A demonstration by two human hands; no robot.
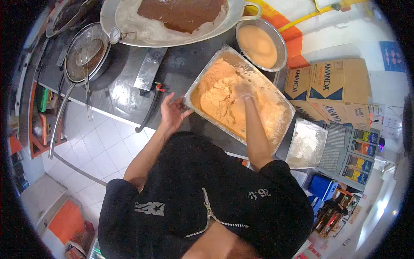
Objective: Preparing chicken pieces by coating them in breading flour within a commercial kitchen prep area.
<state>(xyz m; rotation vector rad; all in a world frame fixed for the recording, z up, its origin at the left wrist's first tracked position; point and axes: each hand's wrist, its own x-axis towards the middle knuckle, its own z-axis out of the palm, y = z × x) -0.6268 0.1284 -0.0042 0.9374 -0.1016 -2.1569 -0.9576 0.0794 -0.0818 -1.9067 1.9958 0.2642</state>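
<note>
A deep rectangular metal tray (216, 132) sits at an angle on the dark counter. It holds an orange, crumbly, floury mixture (218, 92), heaped on its left side and paler towards the right. My right hand (244, 90) is down in the tray at the mixture, blurred by motion; its fingers and anything in them cannot be made out. By the tray's left corner, my left hand (173, 111) has its fingers spread and holds nothing, its thumb at or very near the rim.
Beyond the tray stand a large oil pan (145, 29) with a clipped thermometer (114, 35) and a bowl of orange liquid (258, 45). A strainer (85, 60) rests on a pot at left. At right are a metal container of white powder (307, 142) and cardboard boxes (330, 84).
</note>
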